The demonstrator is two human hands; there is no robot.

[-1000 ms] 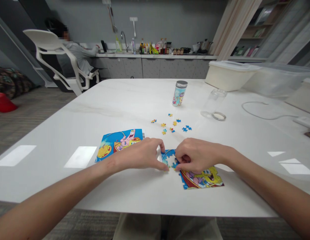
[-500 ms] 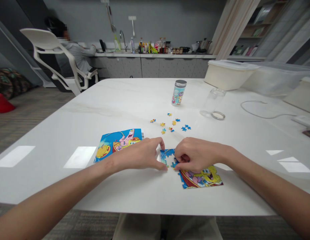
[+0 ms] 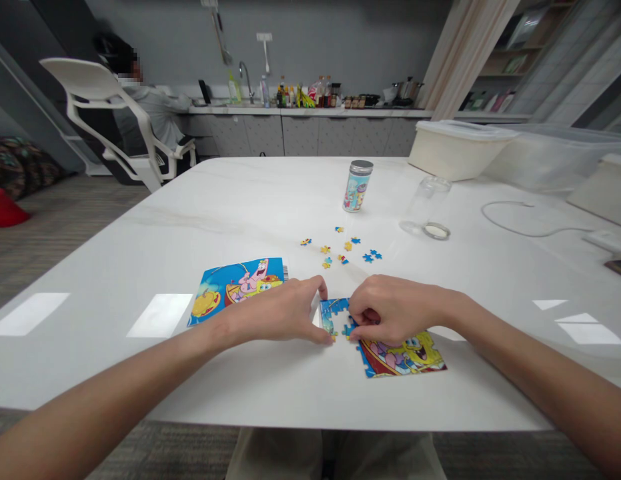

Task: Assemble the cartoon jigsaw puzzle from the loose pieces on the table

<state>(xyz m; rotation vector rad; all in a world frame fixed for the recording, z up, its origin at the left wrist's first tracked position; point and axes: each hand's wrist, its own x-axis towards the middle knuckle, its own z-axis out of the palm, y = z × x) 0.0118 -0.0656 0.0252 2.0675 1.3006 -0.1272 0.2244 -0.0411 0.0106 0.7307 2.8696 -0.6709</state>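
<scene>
A partly assembled cartoon jigsaw puzzle (image 3: 400,357) lies on the white table before me, with a gap in its left part. My left hand (image 3: 303,310) brackets the puzzle's left strip, index fingertip at the upper corner and thumb on the bottom end. Curled over the puzzle's middle, my right hand (image 3: 393,307) pinches a blue jigsaw piece (image 3: 347,329) beside the gap; its fingers hide part of the picture. Left of the puzzle lies a matching picture card (image 3: 240,283), partly behind my left hand. Loose jigsaw pieces (image 3: 348,246) are scattered beyond my hands.
A printed tin (image 3: 357,187) with a metal lid stands farther back. To its right are a clear jar (image 3: 430,200) and a round lid (image 3: 436,231). Storage boxes (image 3: 460,150) and a cable (image 3: 520,233) occupy the right side. A person (image 3: 150,110) sits at the back left.
My left thumb and the strip's bottom end have shifted very slightly left. My right hand stays in place on the puzzle.
</scene>
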